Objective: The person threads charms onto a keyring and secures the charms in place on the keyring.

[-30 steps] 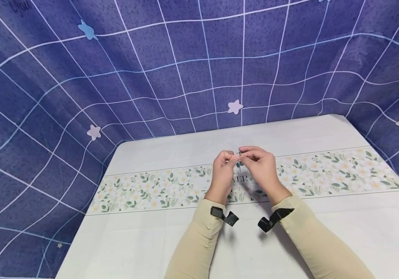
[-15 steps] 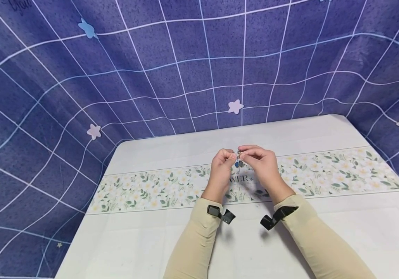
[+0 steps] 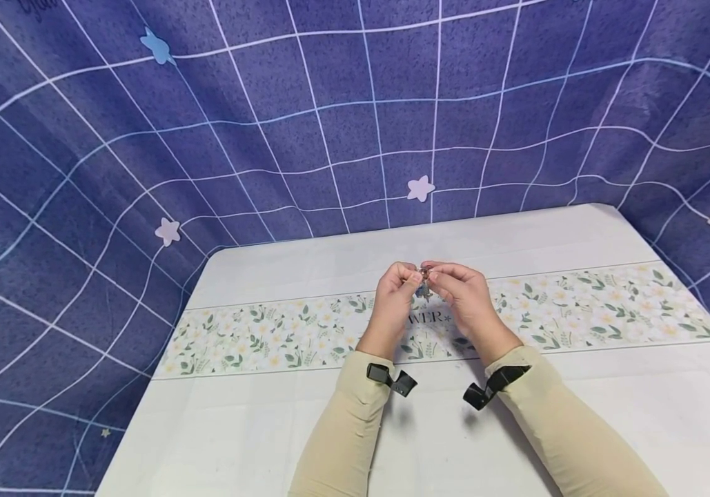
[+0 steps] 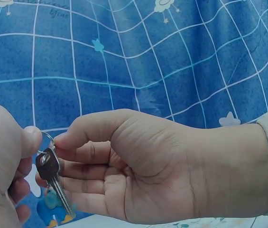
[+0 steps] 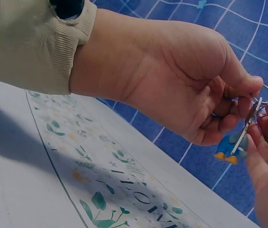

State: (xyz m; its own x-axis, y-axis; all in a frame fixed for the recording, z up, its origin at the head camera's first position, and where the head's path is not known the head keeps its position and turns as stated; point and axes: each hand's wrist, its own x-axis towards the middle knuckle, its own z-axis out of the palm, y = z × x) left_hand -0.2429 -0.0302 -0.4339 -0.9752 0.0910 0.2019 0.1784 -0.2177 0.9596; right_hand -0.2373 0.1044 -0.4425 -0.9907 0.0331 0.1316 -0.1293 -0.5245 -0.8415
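Note:
Between the fingertips of both hands is a thin metal key ring [image 5: 267, 90]. My left hand [image 3: 395, 295] pinches one side of it between thumb and finger. The right hand [image 3: 468, 295] pinches the opposite side, its other fingers curled loosely below. A metal key [image 4: 48, 163] hangs from the ring, blade pointing down. Behind the key dangles a small blue figure charm [image 5: 226, 147] with yellow feet. In the left wrist view the key's head faces the camera; the right wrist view shows the key nearly edge-on. Everything is held up above the table.
A white table [image 3: 255, 428] carries a printed band of flowers and leaves [image 3: 280, 335] with lettering under the hands. Behind it hangs a blue curtain [image 3: 305, 124] with white grid lines and stars. Black wrist straps with cameras [image 3: 485, 393] jut inward from both sleeves.
The key and charm have turned between the fingers, showing more of their width in the head view. My right hand has shifted slightly left; both hands keep their pinch.

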